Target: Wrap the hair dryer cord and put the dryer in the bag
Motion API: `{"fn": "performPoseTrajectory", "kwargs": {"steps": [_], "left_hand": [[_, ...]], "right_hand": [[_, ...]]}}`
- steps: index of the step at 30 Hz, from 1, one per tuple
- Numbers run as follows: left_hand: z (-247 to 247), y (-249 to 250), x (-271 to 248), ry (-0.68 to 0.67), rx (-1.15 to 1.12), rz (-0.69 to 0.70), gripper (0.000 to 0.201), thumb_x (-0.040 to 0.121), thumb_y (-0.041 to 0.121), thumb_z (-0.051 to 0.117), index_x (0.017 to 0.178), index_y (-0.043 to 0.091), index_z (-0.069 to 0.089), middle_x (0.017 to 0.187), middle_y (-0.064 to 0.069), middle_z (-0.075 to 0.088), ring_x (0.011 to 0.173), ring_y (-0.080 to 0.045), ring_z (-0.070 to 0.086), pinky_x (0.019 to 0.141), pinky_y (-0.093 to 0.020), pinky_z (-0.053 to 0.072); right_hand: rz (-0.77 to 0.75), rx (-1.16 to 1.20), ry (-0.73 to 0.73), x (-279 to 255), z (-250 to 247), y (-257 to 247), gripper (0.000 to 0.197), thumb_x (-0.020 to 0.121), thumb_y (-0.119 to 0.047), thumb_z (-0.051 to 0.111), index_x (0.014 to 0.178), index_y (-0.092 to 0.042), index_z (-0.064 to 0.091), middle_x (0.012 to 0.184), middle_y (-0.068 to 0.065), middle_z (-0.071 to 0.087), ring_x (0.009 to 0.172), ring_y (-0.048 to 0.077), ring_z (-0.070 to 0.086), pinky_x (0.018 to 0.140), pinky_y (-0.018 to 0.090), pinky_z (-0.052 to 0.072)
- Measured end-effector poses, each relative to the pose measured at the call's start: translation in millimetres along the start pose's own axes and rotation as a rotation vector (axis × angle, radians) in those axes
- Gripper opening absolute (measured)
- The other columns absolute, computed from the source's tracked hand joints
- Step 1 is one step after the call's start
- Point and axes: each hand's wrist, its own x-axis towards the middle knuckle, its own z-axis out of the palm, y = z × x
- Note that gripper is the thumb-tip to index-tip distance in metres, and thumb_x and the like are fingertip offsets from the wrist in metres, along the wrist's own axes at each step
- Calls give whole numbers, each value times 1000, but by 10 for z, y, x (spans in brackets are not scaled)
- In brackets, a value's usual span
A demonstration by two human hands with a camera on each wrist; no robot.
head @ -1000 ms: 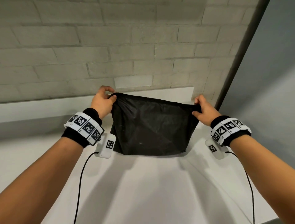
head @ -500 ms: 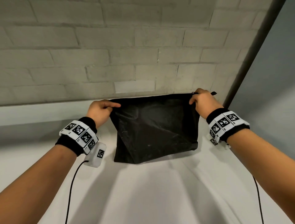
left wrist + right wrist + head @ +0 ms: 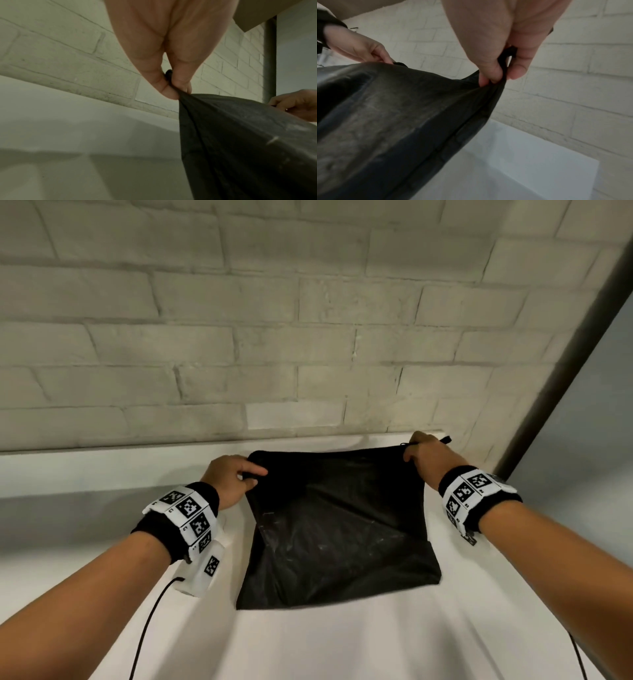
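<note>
A black fabric bag (image 3: 339, 525) hangs stretched between my hands above the white counter (image 3: 342, 642), its lower edge near the surface. My left hand (image 3: 251, 475) pinches the bag's top left corner between thumb and fingers. In the left wrist view the left hand (image 3: 173, 88) grips the gathered black bag (image 3: 248, 142). My right hand (image 3: 411, 451) pinches the top right corner, where a short black drawstring end sticks out. The right wrist view shows the right hand (image 3: 496, 78) clamped on the bag (image 3: 399, 115). No hair dryer or cord shows in any view.
A pale brick wall (image 3: 274, 337) rises just behind the counter. A dark vertical post (image 3: 561, 364) and a grey panel stand at the right. Thin black cables run down from both wristbands over the counter.
Both hands have carried the bag back toward the wall and a little to the right. The right hand has risen, so the bag's top edge now runs level.
</note>
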Motion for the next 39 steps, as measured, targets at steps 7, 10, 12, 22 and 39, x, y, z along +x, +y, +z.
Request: {"fn": "performPoseTrajectory", "kwargs": {"steps": [7,10,12,22,39], "left_hand": [[148,-160,413,-98,75,-18,35,86,-2,53,118,9,61,126,-14,53,113,-28,52,90,-19,34],[214,-151,571,-84,124,-28,38,88,-3,49,123,8,57,134,-13,47,121,-27,48,90,-13,30],[267,-144,678,-84,140,-42,40,89,-5,46,127,6,53,140,-15,42,126,-28,44,95,-13,27],[547,-386,1020,-128,352,93,13,72,33,54,83,27,57,92,-10,61,87,-22,55,78,-29,35],[320,-216,540,-261,489,-34,43,91,30,49,133,26,43,143,-2,30,127,-21,43,106,-32,35]], "right_hand": [[-2,-54,-94,363,223,122,32,89,-1,43,119,-5,53,128,13,40,121,30,38,105,32,33],[15,-30,-124,509,331,160,35,92,-5,42,127,-7,47,133,16,36,123,34,37,106,38,34],[36,-59,-163,606,384,188,43,91,-3,45,133,-8,40,138,18,31,123,36,38,101,43,37],[-51,-326,-260,852,545,400,49,90,-25,47,138,-24,34,142,4,31,127,24,38,107,39,32],[38,-248,-191,363,451,208,43,88,-26,44,131,-30,41,146,2,27,135,24,24,106,42,29]]}}
